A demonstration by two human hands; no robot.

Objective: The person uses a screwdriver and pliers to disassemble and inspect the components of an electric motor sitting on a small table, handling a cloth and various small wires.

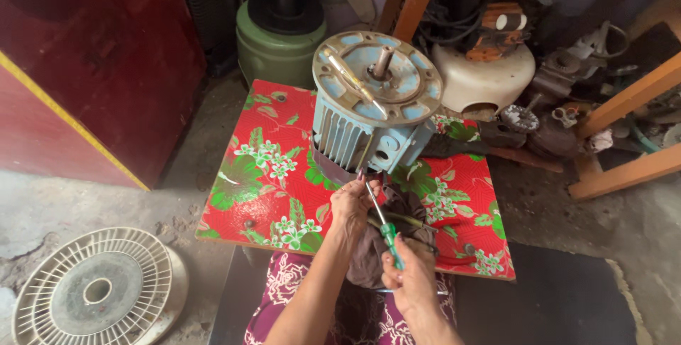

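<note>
At the far left stands a dark red cabinet (92, 61) with a yellow edge, and on the concrete floor below it lies a round white fan cover (96, 290). Further right, a low table (241, 175) with a red flowered top carries a pale blue electric motor (372, 114), standing on end with its shaft up and a second screwdriver (355, 82) lying across its flange. Behind it sit a green drum (273, 47) and, to the right, a cream tank (486, 75) among greasy spare parts and orange wooden beams (624, 100).

The left hand (351, 207) rests at the motor's lower edge, its fingers pinched around the metal shaft of a screwdriver (383, 224), steadying the tip near the housing. The right hand (410, 277) is clenched around the green handle. A dark rag (386, 235) lies beneath both hands on the table edge.

The step in hand looks like working on a fastener or seam low on the motor body; whether the tip is seated cannot be told. The next move probably calls for firm turning or prying from the right hand while the left keeps the blade from slipping.
</note>
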